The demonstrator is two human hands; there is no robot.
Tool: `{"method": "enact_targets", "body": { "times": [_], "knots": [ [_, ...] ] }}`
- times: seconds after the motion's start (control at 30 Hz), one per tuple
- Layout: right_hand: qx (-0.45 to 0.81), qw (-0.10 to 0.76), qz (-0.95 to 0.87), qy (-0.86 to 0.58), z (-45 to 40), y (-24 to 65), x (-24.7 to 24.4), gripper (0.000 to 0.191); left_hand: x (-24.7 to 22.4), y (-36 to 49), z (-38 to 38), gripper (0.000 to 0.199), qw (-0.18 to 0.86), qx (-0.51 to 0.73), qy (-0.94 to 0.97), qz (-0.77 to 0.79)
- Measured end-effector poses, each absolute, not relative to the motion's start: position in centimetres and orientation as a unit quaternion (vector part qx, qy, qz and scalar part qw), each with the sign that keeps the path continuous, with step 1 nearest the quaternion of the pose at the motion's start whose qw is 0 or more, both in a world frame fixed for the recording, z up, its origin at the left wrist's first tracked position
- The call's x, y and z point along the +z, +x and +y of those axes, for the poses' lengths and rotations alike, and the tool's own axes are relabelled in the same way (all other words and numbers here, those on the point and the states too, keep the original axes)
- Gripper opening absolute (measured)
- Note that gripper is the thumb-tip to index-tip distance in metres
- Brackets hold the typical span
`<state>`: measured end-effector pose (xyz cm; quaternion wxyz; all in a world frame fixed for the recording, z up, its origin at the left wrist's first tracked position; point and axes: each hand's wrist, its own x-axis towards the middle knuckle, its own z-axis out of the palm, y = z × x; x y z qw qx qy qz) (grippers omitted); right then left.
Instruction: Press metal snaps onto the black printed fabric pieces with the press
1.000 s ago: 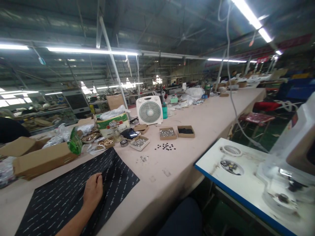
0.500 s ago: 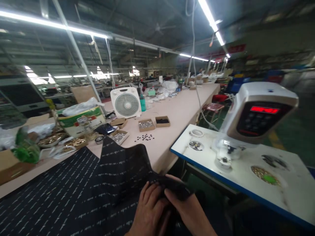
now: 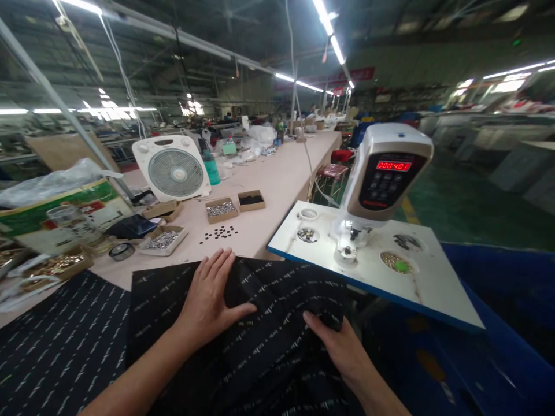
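Observation:
Dark cloth (image 3: 277, 341) with rows of small white lettering is spread in front of me over the table's near edge. My left hand (image 3: 208, 303) lies flat on it, fingers stretched forward and thumb out to the right. At the cloth's right side, my right hand (image 3: 336, 341) grips the edge, thumb on top and fingers hidden beneath. A second piece of the same patterned cloth (image 3: 65, 341) lies at the left. Beyond my left fingertips, small black discs (image 3: 220, 232) are scattered on the table.
A lit machine (image 3: 385, 179) with a red number display stands at right on a white, blue-edged worktop (image 3: 416, 289). Cardboard boxes of metal parts (image 3: 221, 210) and black pieces (image 3: 251, 200), a box fan (image 3: 173, 170), a tape roll (image 3: 122, 251) and a teal bottle (image 3: 211, 169) stand on the long table (image 3: 277, 173).
My view has turned right. Both hands were together on bunched cloth; now they are apart, the cloth is spread wider, and my left hand has moved left and opened flat.

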<state>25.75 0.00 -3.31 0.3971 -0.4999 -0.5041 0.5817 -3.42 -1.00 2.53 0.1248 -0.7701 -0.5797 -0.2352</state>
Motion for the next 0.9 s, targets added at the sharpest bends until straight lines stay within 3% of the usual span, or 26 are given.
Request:
{"method": "enact_targets", "body": {
  "times": [0.07, 0.13, 0.23, 0.33, 0.4, 0.5, 0.57, 0.63, 0.7, 0.73, 0.83, 0.9],
  "knots": [
    [0.602, 0.359, -0.511, -0.498, 0.3, 26.6, -4.1, 0.049, 1.5, -4.0, -0.5, 0.1, 0.032, -0.194, -0.768, -0.61],
    [0.58, 0.326, -0.546, -0.509, 0.5, 27.4, -4.5, 0.052, 0.8, -4.0, -0.4, 0.073, -0.092, -0.162, -0.765, -0.617],
    [0.362, 0.374, -0.641, -0.564, 0.1, 28.1, -3.0, 0.07, 0.6, -3.0, -0.4, 0.033, -0.208, -0.126, -0.766, -0.595],
    [0.093, 0.422, -0.752, -0.497, -0.8, 27.0, 0.5, 0.082, 1.1, -1.2, -0.2, 0.032, -0.226, -0.116, -0.784, -0.566],
    [0.039, 0.371, -0.842, -0.389, -1.0, 25.5, 2.4, 0.086, 1.9, 0.0, -0.2, 0.03, -0.258, -0.147, -0.788, -0.539],
    [0.094, 0.245, -0.913, -0.314, 0.2, 23.3, 2.5, 0.088, 3.4, 1.3, -0.5, 0.026, -0.315, -0.198, -0.785, -0.496],
    [0.163, 0.163, -0.922, -0.312, 1.4, 22.6, 1.2, 0.057, 4.1, 1.5, -0.8, 0.024, -0.311, -0.186, -0.788, -0.497],
    [0.211, 0.107, -0.912, -0.336, 2.3, 22.5, 0.0, 0.017, 4.1, 1.1, -1.0, 0.054, -0.277, -0.137, -0.801, -0.514],
    [0.247, 0.107, -0.893, -0.36, 2.7, 22.7, -0.4, 0.006, 3.1, 0.4, -1.2, 0.084, -0.252, -0.076, -0.815, -0.516],
    [0.271, 0.123, -0.882, -0.366, 2.7, 22.9, -0.4, 0.007, 2.5, 0.1, -1.3, 0.078, -0.25, -0.048, -0.819, -0.514],
    [0.372, 0.162, -0.84, -0.361, 2.5, 23.1, 0.3, 0.013, 0.6, -0.6, -1.4, 0.024, -0.271, -0.033, -0.806, -0.525],
    [0.418, 0.171, -0.815, -0.363, 2.3, 23.1, 0.7, 0.013, 0.0, -0.7, -1.3, 0.033, -0.304, -0.105, -0.79, -0.522]
  ]
}}
